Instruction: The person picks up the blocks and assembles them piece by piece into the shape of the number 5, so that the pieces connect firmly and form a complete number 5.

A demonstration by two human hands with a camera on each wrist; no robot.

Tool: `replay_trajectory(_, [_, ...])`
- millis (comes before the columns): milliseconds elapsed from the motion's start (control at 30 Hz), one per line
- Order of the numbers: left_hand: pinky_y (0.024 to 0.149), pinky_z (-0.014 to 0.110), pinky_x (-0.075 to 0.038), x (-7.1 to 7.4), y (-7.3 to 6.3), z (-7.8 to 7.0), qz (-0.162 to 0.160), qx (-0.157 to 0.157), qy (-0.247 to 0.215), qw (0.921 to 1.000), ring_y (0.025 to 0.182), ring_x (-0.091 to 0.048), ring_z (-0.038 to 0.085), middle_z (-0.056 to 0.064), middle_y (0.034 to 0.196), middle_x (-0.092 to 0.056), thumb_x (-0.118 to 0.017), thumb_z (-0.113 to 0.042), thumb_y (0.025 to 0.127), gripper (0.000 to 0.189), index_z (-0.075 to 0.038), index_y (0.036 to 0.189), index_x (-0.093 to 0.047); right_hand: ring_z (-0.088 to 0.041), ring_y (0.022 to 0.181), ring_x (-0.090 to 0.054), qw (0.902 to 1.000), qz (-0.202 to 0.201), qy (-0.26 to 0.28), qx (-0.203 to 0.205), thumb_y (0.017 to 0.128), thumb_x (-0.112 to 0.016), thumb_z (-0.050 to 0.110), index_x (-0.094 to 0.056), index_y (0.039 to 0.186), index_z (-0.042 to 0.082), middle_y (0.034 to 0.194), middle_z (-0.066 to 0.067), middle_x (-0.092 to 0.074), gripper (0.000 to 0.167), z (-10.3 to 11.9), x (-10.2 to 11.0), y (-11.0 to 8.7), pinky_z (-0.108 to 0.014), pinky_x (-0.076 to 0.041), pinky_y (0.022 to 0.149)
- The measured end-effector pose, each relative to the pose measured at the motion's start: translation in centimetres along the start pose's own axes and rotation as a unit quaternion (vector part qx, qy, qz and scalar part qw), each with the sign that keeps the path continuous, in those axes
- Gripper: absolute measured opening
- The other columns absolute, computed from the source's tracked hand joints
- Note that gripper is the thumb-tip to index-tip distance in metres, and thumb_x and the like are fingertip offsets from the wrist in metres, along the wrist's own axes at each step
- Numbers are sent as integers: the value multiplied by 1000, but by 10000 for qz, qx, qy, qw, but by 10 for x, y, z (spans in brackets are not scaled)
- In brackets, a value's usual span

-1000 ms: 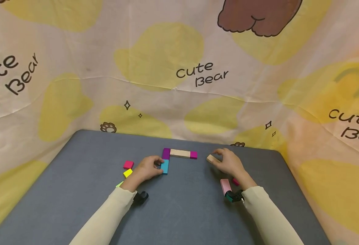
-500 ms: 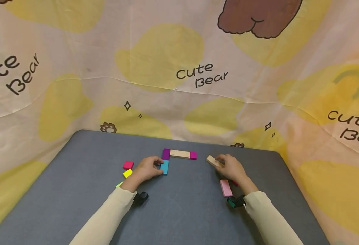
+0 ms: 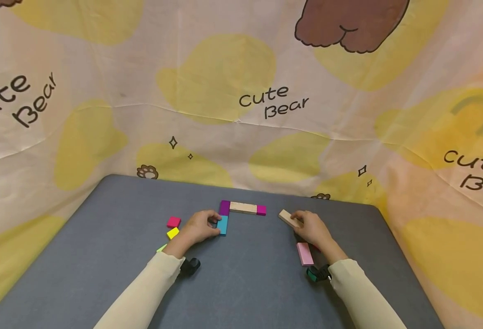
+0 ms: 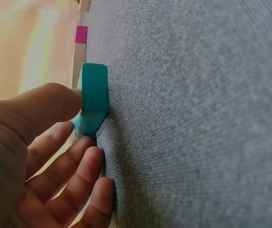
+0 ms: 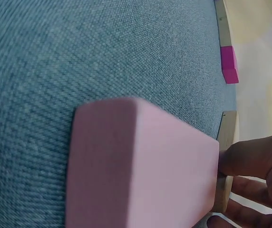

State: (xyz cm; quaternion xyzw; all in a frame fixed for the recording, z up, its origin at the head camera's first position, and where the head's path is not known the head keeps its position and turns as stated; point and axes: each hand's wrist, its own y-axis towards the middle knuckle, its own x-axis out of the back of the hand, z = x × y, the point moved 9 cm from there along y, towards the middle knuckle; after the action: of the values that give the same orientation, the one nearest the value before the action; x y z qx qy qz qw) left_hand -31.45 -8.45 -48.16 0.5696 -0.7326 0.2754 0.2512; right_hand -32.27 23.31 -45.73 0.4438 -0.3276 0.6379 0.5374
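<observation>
Two cream cloth sleeves (image 3: pixel 142 292) reach in from the bottom edge of the head view, each with a black device (image 3: pixel 190 266) at the wrist. They cross a broad grey bench (image 3: pixel 249 283) with rounded far corners; the wrist views show its surface as a fine ribbed weave, bluish in the right one.

Right of lower centre, a pink rectangular block (image 3: pixel 305 254) lies near the right wrist. Left of centre, a lime-green block (image 3: pixel 161 248) is mostly hidden by the left arm, with a bright yellow block (image 3: pixel 173 233) and a red block (image 3: pixel 173 222) above it.

The right hand (image 3: pixel 313 228) has its grip narrowed on a plain wooden block (image 3: pixel 287 218), right of centre and slanting toward the upper left. The left hand (image 3: pixel 199 225) has its grip drawn in, thumb and fingers pinching a blue rectangular block (image 3: pixel 222 225) near the middle. That block's far end meets a purple block (image 3: pixel 224 208), from which a pale wooden bar (image 3: pixel 243 208) runs right to a small magenta block (image 3: pixel 261 210).

Beyond the bench, creased pinkish cloth (image 3: pixel 340 151) encloses the back and sides, printed with yellow blotches, "cute Bear" lettering (image 3: pixel 274 101), paw prints (image 3: pixel 147 172) and, upper right, a brown bear shape (image 3: pixel 350 25).
</observation>
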Motion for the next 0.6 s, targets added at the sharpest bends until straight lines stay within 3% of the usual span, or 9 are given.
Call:
replay_trajectory(267, [81, 35, -52, 0, 1, 0, -34, -39, -39, 10000, 86, -58, 16, 3, 103, -66, -78, -15, 79, 32, -13, 109, -69, -25, 87, -65, 9998, -167, 2, 57, 79, -73, 7, -70, 106, 8, 103, -13, -70, 27, -1, 2, 0, -44, -52, 75])
replay_trajectory(600, [81, 35, -51, 1, 0, -1, -32, -70, -49, 10000, 86, -57, 16, 4, 103, -66, -78, -15, 78, 32, -13, 109, -69, -24, 87, -63, 9998, -53, 173, -1, 79, -70, 5, -71, 107, 14, 109, -11, -69, 30, 5, 3, -8, -42, -51, 73])
